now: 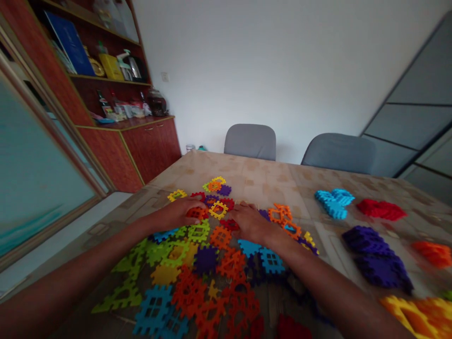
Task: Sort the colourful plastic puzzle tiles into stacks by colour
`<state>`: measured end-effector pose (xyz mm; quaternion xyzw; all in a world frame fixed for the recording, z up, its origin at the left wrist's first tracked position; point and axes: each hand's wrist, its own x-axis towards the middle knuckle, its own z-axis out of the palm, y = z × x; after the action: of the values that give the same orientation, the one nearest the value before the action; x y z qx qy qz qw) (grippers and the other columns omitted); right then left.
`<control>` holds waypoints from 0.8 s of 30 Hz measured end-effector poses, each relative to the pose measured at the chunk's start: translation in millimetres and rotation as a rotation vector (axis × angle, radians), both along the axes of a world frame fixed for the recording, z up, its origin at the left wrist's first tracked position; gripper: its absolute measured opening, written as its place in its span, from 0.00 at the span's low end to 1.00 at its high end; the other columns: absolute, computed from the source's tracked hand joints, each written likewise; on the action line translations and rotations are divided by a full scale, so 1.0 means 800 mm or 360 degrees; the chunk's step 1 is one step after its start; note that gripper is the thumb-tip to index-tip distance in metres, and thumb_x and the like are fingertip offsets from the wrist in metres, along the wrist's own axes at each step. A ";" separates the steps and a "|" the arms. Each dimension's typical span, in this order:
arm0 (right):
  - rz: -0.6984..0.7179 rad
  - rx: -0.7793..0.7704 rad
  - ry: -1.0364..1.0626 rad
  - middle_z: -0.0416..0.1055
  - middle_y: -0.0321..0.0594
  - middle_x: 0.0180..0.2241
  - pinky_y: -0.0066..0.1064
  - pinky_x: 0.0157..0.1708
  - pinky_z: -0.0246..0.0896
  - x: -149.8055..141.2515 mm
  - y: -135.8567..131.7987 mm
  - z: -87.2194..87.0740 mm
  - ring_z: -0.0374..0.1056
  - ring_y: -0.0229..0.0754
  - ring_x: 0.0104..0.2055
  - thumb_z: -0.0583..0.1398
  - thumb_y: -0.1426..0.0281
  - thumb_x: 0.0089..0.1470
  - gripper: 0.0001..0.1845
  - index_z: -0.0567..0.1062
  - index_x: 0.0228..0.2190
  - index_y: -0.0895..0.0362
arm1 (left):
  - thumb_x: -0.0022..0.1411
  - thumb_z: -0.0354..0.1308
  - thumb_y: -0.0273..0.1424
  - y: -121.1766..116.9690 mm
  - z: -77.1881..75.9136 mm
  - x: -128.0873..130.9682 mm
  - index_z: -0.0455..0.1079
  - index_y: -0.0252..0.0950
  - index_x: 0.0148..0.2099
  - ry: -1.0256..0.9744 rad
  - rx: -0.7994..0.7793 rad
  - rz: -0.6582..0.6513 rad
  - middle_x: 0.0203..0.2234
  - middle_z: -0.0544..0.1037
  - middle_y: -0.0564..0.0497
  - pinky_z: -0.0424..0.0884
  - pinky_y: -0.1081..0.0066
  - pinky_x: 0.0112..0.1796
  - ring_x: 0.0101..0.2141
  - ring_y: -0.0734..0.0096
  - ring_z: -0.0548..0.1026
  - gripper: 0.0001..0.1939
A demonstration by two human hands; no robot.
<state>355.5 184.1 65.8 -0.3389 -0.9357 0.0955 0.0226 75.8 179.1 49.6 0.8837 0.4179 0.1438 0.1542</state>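
Note:
Interlocking plastic tiles with notched edges lie in a loose pile on the table. My left hand (181, 210) has its fingers and thumb around an orange-red tile (197, 213) at the far side of the pile. Opposite it, my right hand (249, 222) reaches in with fingers apart, touching or just over a dark red tile (231, 225); the fingertips are partly hidden. Between the hands lies a yellow frame tile (218, 210). Nearer me are green tiles (198, 231), a purple tile (206, 260), blue window tiles (153, 308) and several orange ones (221, 238).
At the right of the patterned table (268, 181) stand sorted stacks: light blue tiles (334, 202), red tiles (381, 209), purple tiles (377, 259), orange tiles (432, 253) and yellow tiles (416, 315). Two grey chairs (250, 140) stand beyond. A wooden cabinet (151, 146) is at left.

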 end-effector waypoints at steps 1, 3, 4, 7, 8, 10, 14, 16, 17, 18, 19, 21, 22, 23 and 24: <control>-0.0011 0.0001 -0.0005 0.75 0.51 0.46 0.43 0.51 0.58 -0.002 0.002 0.000 0.67 0.56 0.52 0.69 0.71 0.50 0.14 0.78 0.40 0.59 | 0.69 0.56 0.47 -0.002 0.000 0.000 0.74 0.39 0.52 -0.0004 0.0002 0.0012 0.49 0.80 0.44 0.71 0.63 0.48 0.49 0.52 0.77 0.20; -0.0036 0.0010 0.0002 0.76 0.51 0.44 0.43 0.50 0.58 -0.005 0.006 -0.001 0.67 0.56 0.50 0.71 0.70 0.47 0.15 0.77 0.38 0.59 | 0.69 0.56 0.46 -0.005 0.000 -0.001 0.73 0.39 0.54 -0.0012 0.0028 0.0056 0.52 0.79 0.43 0.70 0.61 0.53 0.53 0.51 0.75 0.21; -0.0057 0.0020 0.0016 0.76 0.50 0.43 0.43 0.50 0.58 -0.006 0.008 0.000 0.67 0.56 0.49 0.71 0.69 0.46 0.16 0.77 0.39 0.59 | 0.70 0.55 0.46 -0.006 0.000 -0.001 0.73 0.39 0.56 -0.0017 0.0049 0.0090 0.55 0.77 0.43 0.68 0.60 0.55 0.55 0.51 0.74 0.21; -0.0132 0.0066 0.0098 0.76 0.49 0.42 0.42 0.49 0.57 -0.004 0.011 0.005 0.68 0.54 0.47 0.69 0.69 0.49 0.18 0.74 0.42 0.59 | 0.72 0.52 0.45 -0.014 0.003 -0.001 0.70 0.39 0.60 -0.0040 0.0128 0.0202 0.59 0.73 0.42 0.64 0.57 0.60 0.58 0.52 0.71 0.22; -0.0155 0.0083 0.0134 0.76 0.49 0.42 0.41 0.49 0.57 -0.001 0.009 0.009 0.68 0.53 0.47 0.67 0.68 0.51 0.17 0.73 0.42 0.59 | 0.72 0.51 0.45 -0.019 0.005 0.000 0.70 0.39 0.60 -0.0053 0.0154 0.0224 0.60 0.73 0.43 0.63 0.57 0.60 0.58 0.52 0.71 0.22; -0.0195 0.0120 0.0203 0.76 0.48 0.41 0.41 0.49 0.58 0.009 -0.001 0.019 0.68 0.52 0.46 0.64 0.68 0.54 0.14 0.72 0.42 0.59 | 0.73 0.50 0.44 -0.034 0.008 0.003 0.71 0.41 0.59 -0.0079 0.0197 0.0224 0.58 0.74 0.45 0.63 0.57 0.60 0.57 0.54 0.71 0.21; -0.0215 0.0160 0.0290 0.75 0.47 0.40 0.42 0.49 0.59 0.041 -0.062 0.036 0.68 0.53 0.46 0.62 0.68 0.53 0.14 0.71 0.42 0.58 | 0.74 0.50 0.42 -0.072 0.008 0.011 0.73 0.46 0.57 -0.0131 0.0240 0.0116 0.55 0.76 0.50 0.63 0.61 0.60 0.56 0.58 0.72 0.17; -0.0190 0.0146 0.0383 0.75 0.46 0.39 0.43 0.47 0.61 0.059 -0.109 0.033 0.68 0.53 0.45 0.62 0.70 0.52 0.13 0.71 0.42 0.56 | 0.74 0.51 0.41 -0.084 0.003 0.011 0.74 0.47 0.57 -0.0147 0.0243 0.0089 0.55 0.76 0.50 0.63 0.62 0.59 0.56 0.58 0.71 0.16; -0.0174 0.0122 0.0440 0.75 0.45 0.38 0.43 0.46 0.63 0.067 -0.134 0.028 0.69 0.53 0.44 0.62 0.71 0.52 0.13 0.71 0.41 0.55 | 0.74 0.51 0.41 -0.087 0.001 0.009 0.74 0.47 0.56 -0.0152 0.0241 0.0088 0.55 0.76 0.49 0.64 0.62 0.58 0.56 0.58 0.72 0.16; -0.0199 0.0081 0.0477 0.75 0.45 0.41 0.44 0.47 0.63 0.075 -0.158 0.020 0.69 0.53 0.46 0.62 0.71 0.51 0.14 0.71 0.42 0.54 | 0.74 0.51 0.42 -0.087 -0.002 0.008 0.75 0.46 0.55 -0.0156 0.0236 0.0090 0.54 0.77 0.49 0.65 0.62 0.58 0.55 0.57 0.72 0.16; -0.0214 0.0044 0.0489 0.76 0.44 0.41 0.43 0.45 0.64 0.082 -0.179 0.010 0.70 0.53 0.44 0.63 0.72 0.49 0.16 0.71 0.42 0.52 | 0.74 0.51 0.43 -0.085 -0.004 0.006 0.75 0.45 0.55 -0.0160 0.0232 0.0096 0.54 0.77 0.48 0.66 0.62 0.57 0.55 0.57 0.73 0.16; -0.0216 0.0032 0.0451 0.76 0.43 0.37 0.43 0.41 0.67 0.094 -0.213 -0.014 0.71 0.53 0.40 0.65 0.72 0.46 0.17 0.71 0.40 0.51 | 0.74 0.51 0.45 -0.077 -0.007 0.002 0.75 0.43 0.54 -0.0166 0.0225 0.0113 0.52 0.78 0.46 0.67 0.61 0.56 0.53 0.55 0.74 0.18; -0.0204 0.0046 0.0434 0.76 0.42 0.35 0.43 0.39 0.67 0.097 -0.225 -0.027 0.71 0.53 0.38 0.67 0.71 0.45 0.17 0.71 0.39 0.51 | 0.74 0.50 0.46 -0.072 -0.008 0.001 0.75 0.42 0.53 -0.0168 0.0223 0.0121 0.52 0.79 0.45 0.67 0.61 0.56 0.53 0.55 0.74 0.19; -0.0226 0.0085 0.0427 0.77 0.42 0.34 0.43 0.39 0.67 0.100 -0.234 -0.039 0.71 0.54 0.37 0.67 0.71 0.45 0.19 0.71 0.40 0.51 | 0.74 0.50 0.47 -0.068 -0.008 0.002 0.75 0.41 0.53 -0.0167 0.0222 0.0127 0.51 0.79 0.45 0.68 0.60 0.56 0.53 0.54 0.75 0.20; -0.0237 0.0121 0.0424 0.77 0.43 0.34 0.44 0.39 0.68 0.101 -0.241 -0.050 0.72 0.54 0.36 0.68 0.70 0.45 0.20 0.71 0.41 0.50 | 0.73 0.50 0.47 -0.064 -0.008 0.002 0.76 0.40 0.52 -0.0163 0.0221 0.0131 0.51 0.79 0.44 0.68 0.60 0.56 0.52 0.54 0.75 0.20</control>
<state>436.7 -8.7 25.9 -0.3907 -0.8995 0.1023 0.1664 77.7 127.8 42.9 0.8658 0.4345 0.2237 0.1077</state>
